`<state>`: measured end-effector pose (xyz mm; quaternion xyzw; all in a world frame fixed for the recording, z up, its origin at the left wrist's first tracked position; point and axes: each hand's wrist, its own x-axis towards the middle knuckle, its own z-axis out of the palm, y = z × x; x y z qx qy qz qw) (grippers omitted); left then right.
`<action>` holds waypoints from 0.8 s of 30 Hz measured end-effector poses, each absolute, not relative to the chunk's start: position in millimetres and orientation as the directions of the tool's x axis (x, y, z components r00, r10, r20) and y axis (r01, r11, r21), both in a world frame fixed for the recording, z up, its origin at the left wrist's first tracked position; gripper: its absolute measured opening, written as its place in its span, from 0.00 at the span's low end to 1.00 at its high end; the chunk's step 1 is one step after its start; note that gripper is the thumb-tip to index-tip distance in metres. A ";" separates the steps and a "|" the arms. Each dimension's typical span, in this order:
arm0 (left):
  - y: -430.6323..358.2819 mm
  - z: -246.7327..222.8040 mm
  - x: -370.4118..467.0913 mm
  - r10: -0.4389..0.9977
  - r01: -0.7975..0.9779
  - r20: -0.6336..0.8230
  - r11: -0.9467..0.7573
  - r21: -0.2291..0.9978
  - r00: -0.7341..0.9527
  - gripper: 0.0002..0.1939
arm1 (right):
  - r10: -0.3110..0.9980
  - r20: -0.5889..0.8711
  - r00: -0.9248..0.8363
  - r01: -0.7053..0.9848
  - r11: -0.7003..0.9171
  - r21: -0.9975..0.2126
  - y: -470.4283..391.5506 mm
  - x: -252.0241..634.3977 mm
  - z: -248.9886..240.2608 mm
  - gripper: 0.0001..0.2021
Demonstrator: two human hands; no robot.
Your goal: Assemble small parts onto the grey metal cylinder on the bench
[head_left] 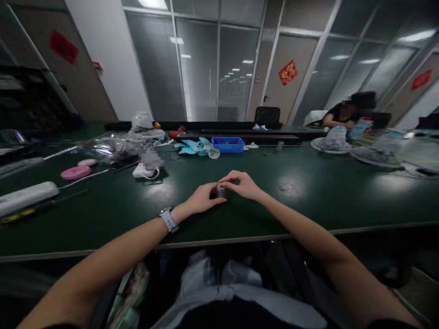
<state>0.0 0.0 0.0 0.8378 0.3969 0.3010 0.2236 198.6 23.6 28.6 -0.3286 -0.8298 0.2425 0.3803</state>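
A small grey cylinder (221, 193) with a lighter top stands upright on the dark green table (254, 214), near its front edge. The fingers and thumb of my left hand (202, 198) are curled round its left and near sides. From the right, my right hand (242, 184) reaches over it, with thumb and fingertips pinched together at its top. Whether those fingertips hold a separate small part is too small to tell. A pale watch is on my left wrist.
Beyond my hands lie a blue basket (228, 145), light blue gloves (194, 146) and a white object (146, 171). Pink rings (76, 172) and a white bar (29, 198) are at left. White fan-like items (331, 145) sit at right near a seated person (338, 116).
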 end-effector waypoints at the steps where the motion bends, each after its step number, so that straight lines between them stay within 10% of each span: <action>1: 0.6 -0.8 0.0 0.798 0.526 0.327 -0.586 0.617 0.505 0.25 | 0.734 0.463 -0.497 0.368 0.661 -0.654 23.3 197.5 28.6 0.10; 24: 2.3 -0.7 0.0 0.785 0.521 0.333 -0.603 0.604 0.522 0.30 | 0.728 0.401 -0.556 0.383 0.653 -0.653 17.3 199.9 26.0 0.17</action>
